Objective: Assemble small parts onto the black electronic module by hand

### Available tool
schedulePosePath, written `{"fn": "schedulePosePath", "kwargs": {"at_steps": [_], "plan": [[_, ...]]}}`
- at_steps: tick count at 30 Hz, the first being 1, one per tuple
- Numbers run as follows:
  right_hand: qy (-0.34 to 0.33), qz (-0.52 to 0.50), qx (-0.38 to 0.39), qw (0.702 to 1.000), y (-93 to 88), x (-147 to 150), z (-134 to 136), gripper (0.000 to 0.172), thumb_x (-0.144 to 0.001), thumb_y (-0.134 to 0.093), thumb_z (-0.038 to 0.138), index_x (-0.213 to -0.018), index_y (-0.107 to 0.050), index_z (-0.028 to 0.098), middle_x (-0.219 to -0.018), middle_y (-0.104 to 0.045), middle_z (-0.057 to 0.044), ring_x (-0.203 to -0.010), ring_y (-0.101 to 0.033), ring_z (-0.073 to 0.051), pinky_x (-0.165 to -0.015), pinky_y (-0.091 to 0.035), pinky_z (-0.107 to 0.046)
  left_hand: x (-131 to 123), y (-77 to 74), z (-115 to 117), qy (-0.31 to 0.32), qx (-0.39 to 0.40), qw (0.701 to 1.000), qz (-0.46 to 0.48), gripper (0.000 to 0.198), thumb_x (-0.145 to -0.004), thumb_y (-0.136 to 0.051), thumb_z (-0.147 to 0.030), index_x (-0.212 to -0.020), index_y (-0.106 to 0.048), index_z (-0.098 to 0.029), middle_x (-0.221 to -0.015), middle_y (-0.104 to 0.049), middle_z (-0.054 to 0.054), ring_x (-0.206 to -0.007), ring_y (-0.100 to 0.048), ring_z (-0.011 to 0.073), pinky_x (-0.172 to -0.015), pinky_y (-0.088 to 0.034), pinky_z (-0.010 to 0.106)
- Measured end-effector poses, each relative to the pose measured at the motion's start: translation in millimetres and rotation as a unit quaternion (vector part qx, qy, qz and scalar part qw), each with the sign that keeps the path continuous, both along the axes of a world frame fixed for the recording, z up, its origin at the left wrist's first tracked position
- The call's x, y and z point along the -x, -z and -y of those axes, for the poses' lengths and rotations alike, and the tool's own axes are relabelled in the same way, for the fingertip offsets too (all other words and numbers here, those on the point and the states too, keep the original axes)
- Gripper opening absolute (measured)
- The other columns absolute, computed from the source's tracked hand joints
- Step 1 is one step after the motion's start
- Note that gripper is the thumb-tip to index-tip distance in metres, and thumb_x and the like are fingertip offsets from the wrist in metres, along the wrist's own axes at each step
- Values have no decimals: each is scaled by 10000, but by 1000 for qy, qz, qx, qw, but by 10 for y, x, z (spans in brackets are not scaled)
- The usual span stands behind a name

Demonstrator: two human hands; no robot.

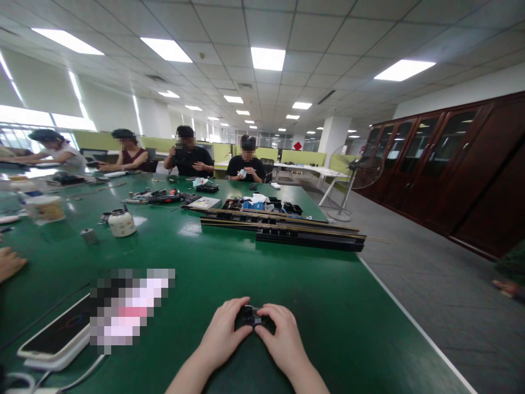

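Observation:
Both of my hands meet low in the middle of the view, just above the green table. Between them is a small black part point(249, 316) with greyish bits on its right side; its exact kind is too small to make out. My left hand point(225, 331) grips its left side, with the thumb below and the fingers above. On the other side, my right hand point(283, 334) pinches it between thumb and fingertips. The fingers cover much of the part.
Long black rails point(311, 239) with thin brass-coloured rods lie across the green table point(328, 295). A phone point(57, 328) and cables are at left. Beyond stand a white jar point(122, 223) and a grey metal cylinder point(89, 236). Several people sit opposite; another person's hand point(10, 264) shows at left.

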State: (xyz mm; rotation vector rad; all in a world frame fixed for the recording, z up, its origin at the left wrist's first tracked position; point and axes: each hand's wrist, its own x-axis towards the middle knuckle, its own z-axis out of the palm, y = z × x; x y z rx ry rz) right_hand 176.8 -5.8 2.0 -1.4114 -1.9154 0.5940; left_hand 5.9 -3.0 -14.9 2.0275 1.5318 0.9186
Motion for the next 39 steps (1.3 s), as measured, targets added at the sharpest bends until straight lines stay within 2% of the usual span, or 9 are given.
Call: {"fn": "schedulePosePath", "kwargs": {"at_steps": [3, 9, 13, 17, 23, 31, 39], "plan": [[-1, 0, -2, 1000, 9, -2, -2, 202, -651, -621, 198, -841, -659, 256, -969, -658, -33, -995, -546, -228, -910, -348, -389, 1, -11, -2, 8, -2, 1000, -8, 388, -670, -600, -246, -1055, -559, -234, -1089, -621, 64, -1033, -526, 234, -908, -392, 382], [-2, -6, -4, 1000, 17, -9, -8, 207, -651, -626, 183, -837, -661, 265, -988, -651, -36, -1005, -541, -235, -920, -341, -412, 12, -1, -7, 11, -1, 1000, -13, 405, -675, -600, -241, -1077, -548, -227, -1103, -615, 66, -1037, -522, 229, -913, -383, 373], [-1, -55, -19, 998, 33, -14, -27, 175, -667, -609, 192, -818, -662, 261, -982, -650, -39, -1004, -543, -238, -911, -365, -414, 6, -14, -2, 7, 4, 1000, -16, 366, -677, -589, -217, -1042, -563, -225, -1082, -623, 59, -1018, -529, 222, -900, -387, 361], [49, -125, -27, 991, 57, -50, -55, 180, -710, -560, 224, -872, -638, 221, -949, -651, -57, -953, -568, -223, -878, -416, -373, -3, -27, 6, 4, 11, 1000, -16, 386, -675, -585, -209, -1059, -555, -225, -1095, -618, 58, -1035, -518, 221, -911, -378, 358], [129, -148, -22, 980, 60, -152, -81, 228, -741, -525, 285, -935, -617, 209, -968, -644, -66, -953, -572, -227, -870, -429, -368, -5, -22, -1, -4, 23, 1000, -18, 396, -672, -581, -219, -1067, -559, -219, -1107, -615, 61, -1053, -508, 226, -929, -362, 362], [177, -162, -28, 970, 14, -270, -106, 290, -739, -528, 333, -988, -591, 199, -1006, -634, -81, -968, -568, -237, -873, -432, -377, -12, -61, 2, -1, 34, 999, -19, 399, -681, -567, -238, -1080, -553, -233, -1119, -609, 57, -1061, -503, 229, -940, -349, 376], [200, -125, -68, 970, -57, -316, -79, 274, -768, -497, 321, -995, -580, 193, -1051, -609, -100, -1015, -531, -249, -891, -411, -391, -4, -49, 2, -1, 25, 999, -19, 397, -687, -575, -240, -1084, -551, -230, -1118, -609, 59, -1063, -502, 227, -935, -355, 374]]}}
